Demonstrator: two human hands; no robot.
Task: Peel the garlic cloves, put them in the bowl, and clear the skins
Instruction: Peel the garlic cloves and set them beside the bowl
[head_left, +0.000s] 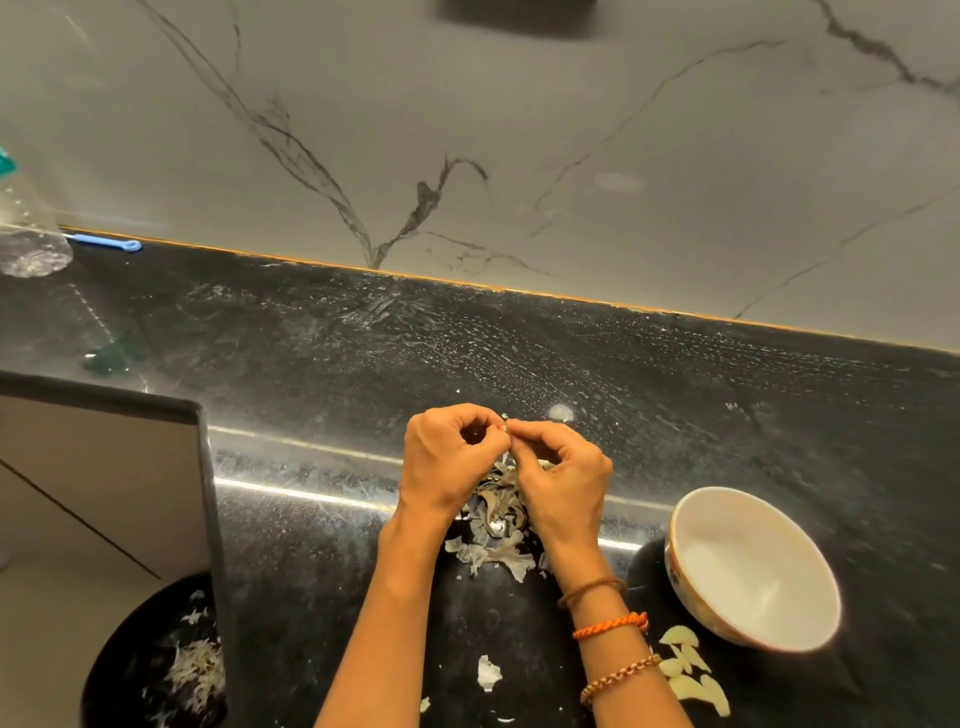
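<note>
Several peeled cloves (693, 670) sit on the counter (571, 353) beside the bowl (748, 566), none visibly inside it. Left hand (452, 457) and right hand (563, 475) both pinch something tiny together, likely a clove mid-peel; too small to confirm. Skins pile (496, 525) under hands, uncleared. Roughly midway, I'd judge.

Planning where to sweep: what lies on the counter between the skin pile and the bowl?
In the head view, only the right wrist crosses between the skin pile and the bowl; the counter showing there is bare.
</note>
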